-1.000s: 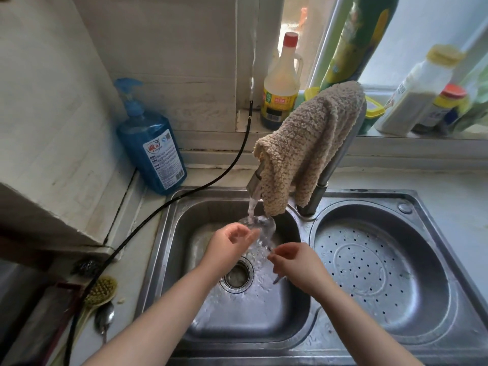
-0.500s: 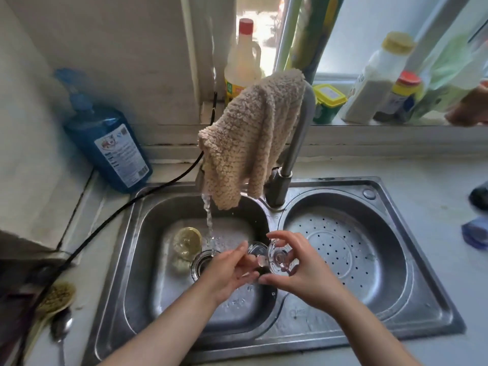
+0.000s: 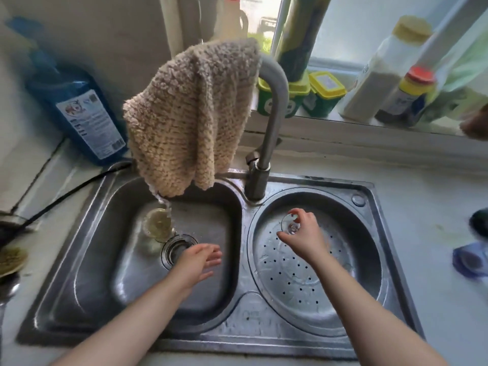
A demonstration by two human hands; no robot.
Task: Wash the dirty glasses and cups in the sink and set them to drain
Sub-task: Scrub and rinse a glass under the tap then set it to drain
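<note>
Steel sink (image 3: 311,186), towel (image 3: 190,114) draped over faucet (image 3: 272,107), soap bottle (image 3: 84,114) left

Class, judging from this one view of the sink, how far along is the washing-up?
Done: nothing is seen draining yet. In hand: the right hand pinches a small clear glass over the perforated right basin, apparently setting it down. Left: a yellowish glass sits under the running water in the left basin; the left hand is free.

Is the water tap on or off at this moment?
On. A stream of water falls from under the cloth hanging on the tap, onto a glass in the left basin.
</note>
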